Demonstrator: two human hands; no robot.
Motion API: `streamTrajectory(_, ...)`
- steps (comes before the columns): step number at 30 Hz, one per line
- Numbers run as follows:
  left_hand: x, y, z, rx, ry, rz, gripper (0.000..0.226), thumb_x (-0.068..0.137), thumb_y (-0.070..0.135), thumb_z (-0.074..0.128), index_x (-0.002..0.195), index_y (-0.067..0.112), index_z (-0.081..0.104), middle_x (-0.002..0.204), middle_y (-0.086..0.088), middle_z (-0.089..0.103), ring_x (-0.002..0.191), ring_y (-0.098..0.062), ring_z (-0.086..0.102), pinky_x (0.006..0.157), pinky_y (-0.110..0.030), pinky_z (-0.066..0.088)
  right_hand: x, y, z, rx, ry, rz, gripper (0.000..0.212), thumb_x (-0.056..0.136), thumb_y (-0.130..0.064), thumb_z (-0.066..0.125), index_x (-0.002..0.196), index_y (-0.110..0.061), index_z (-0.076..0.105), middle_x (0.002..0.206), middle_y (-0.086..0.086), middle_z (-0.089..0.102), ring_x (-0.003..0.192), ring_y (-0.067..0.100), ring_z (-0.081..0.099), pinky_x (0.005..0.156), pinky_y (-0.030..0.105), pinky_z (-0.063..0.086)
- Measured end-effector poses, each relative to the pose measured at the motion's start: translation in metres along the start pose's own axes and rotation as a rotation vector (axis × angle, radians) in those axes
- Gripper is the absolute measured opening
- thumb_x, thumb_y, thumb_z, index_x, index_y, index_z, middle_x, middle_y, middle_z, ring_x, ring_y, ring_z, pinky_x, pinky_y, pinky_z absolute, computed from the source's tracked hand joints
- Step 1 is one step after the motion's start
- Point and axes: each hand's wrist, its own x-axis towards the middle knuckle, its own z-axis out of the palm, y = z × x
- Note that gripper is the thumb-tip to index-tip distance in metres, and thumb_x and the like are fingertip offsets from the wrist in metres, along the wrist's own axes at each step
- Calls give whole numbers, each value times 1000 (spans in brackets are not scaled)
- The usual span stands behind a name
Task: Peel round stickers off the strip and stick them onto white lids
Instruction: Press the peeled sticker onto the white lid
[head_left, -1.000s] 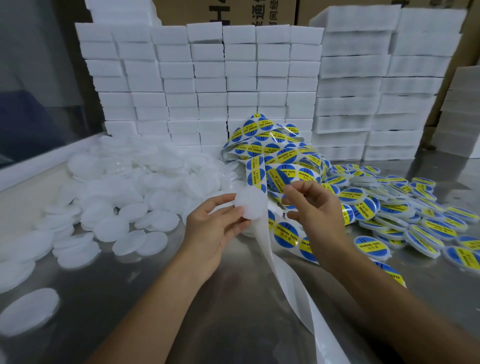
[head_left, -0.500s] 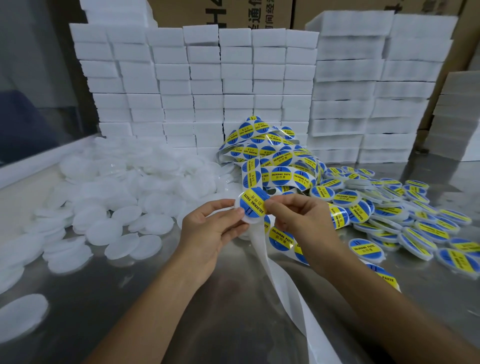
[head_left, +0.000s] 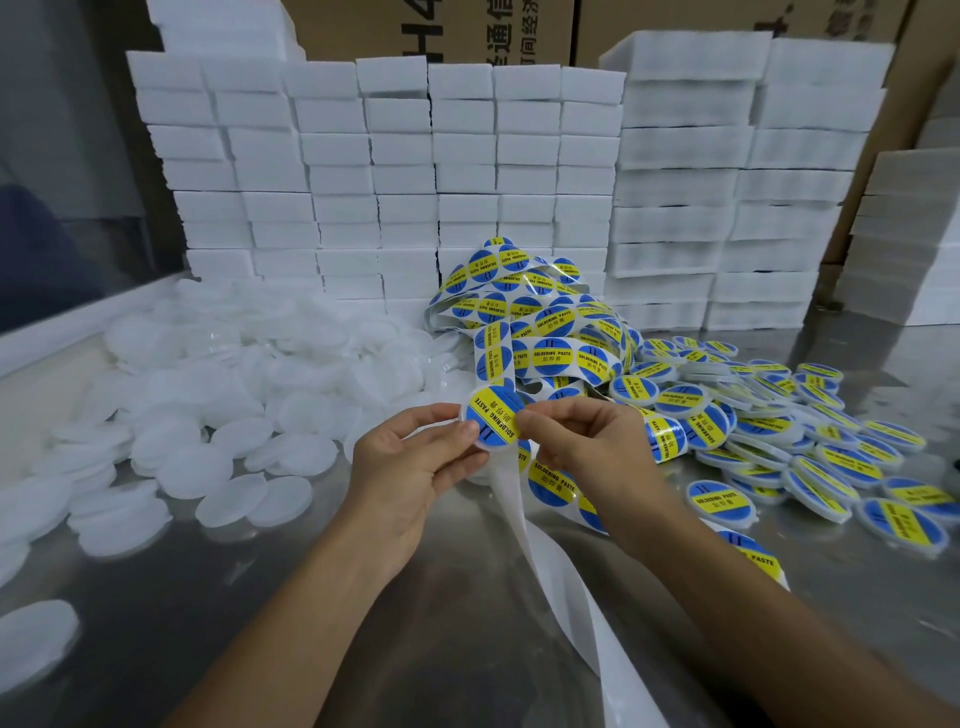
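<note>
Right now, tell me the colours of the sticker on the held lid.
Blue with a yellow band; head view shows the sticker.

Two hands are seen, the left hand (head_left: 410, 467) and the right hand (head_left: 587, 447). One sticker strip (head_left: 540, 332) is counted. The plain lids (head_left: 260, 405) and labelled lids (head_left: 810, 447) are too many for counting.

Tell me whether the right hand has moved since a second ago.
Yes. The right hand came left to the lid that the left hand holds, farther from the labelled lids pile.
</note>
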Motion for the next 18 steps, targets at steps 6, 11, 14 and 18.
streamTrajectory(6,-1,1,2,13,27,9,19,78,-2,71,95,0,65,85,-19,75,77,-25,74,62,-26,59,0,0,0,-8,-10,-17,2,83,-15,77,81,-14,76,77,1,77,61,0,67,57,12,50)
streamTrajectory(11,-2,1,4,51,36,55,13,77,-3,72,89,1,67,82,-17,75,75,-24,74,63,-27,59,1,1,0,-36,14,-44,3,82,-13,78,80,-13,76,75,1,77,58,1,66,56,12,50)
streamTrajectory(14,-3,-2,6,118,47,103,15,74,-5,75,80,8,69,81,-16,75,74,-25,74,63,-27,59,2,3,1,-97,54,-59,3,82,-14,78,80,-14,76,75,1,77,65,8,71,58,15,52)
streamTrajectory(18,-4,-6,5,220,-3,148,27,71,-3,78,68,23,74,82,-14,75,77,-27,74,67,-29,59,6,7,1,-213,138,-71,4,81,-20,79,78,-19,76,72,-2,75,70,16,72,66,27,59)
